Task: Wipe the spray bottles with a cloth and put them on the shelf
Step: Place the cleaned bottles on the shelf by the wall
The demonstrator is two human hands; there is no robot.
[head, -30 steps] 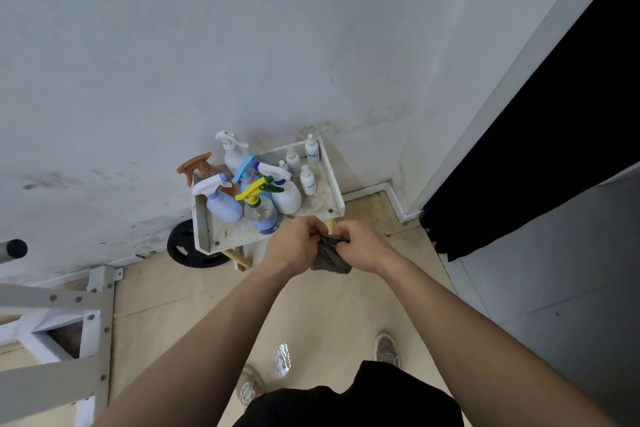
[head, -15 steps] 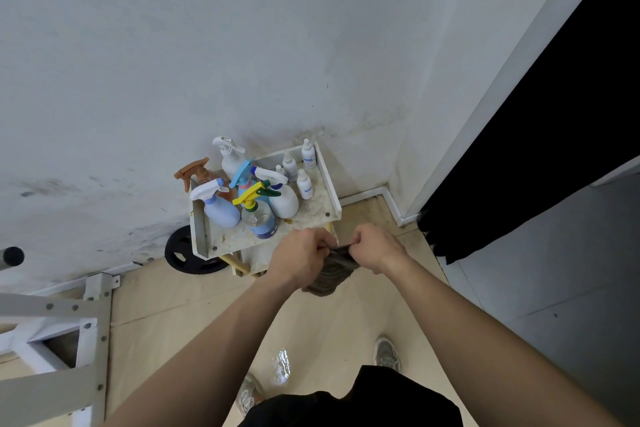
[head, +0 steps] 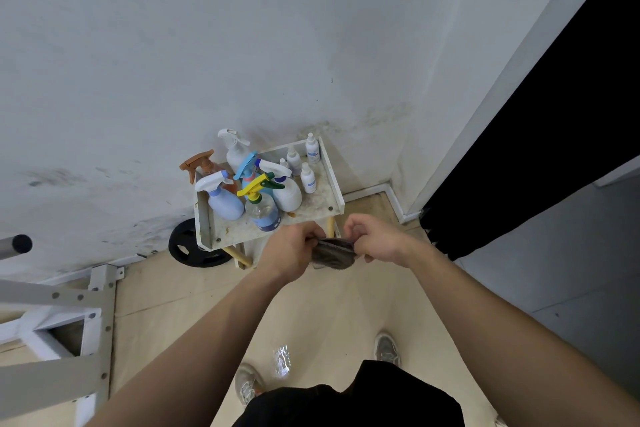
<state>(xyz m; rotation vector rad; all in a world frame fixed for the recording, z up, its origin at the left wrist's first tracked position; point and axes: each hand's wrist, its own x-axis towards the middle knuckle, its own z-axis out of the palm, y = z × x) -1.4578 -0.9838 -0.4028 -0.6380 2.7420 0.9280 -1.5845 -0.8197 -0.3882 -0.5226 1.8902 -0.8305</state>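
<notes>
Head view. Both hands are raised in front of the body, with a dark grey cloth stretched between them.

- Left hand: fingers curled round the cloth's left end, knuckles up.
- Right hand: thumb and forefinger pinch the cloth's right edge; the other fingers are curled in loosely.
- The cloth sags a little below the fingertips.

Just beyond the fingers stands a small white shelf against the wall, its front rim near the left knuckles.

- Spray bottles are crowded on its top. A clear bottle with a yellow trigger is nearest the left fingers.
- A lilac bottle is to its left and a white bottle to its right.
- A brown-trigger bottle is farther back.
- Small white bottles are beyond the right fingers.

A black weight plate lies on the floor left of the left hand.
</notes>
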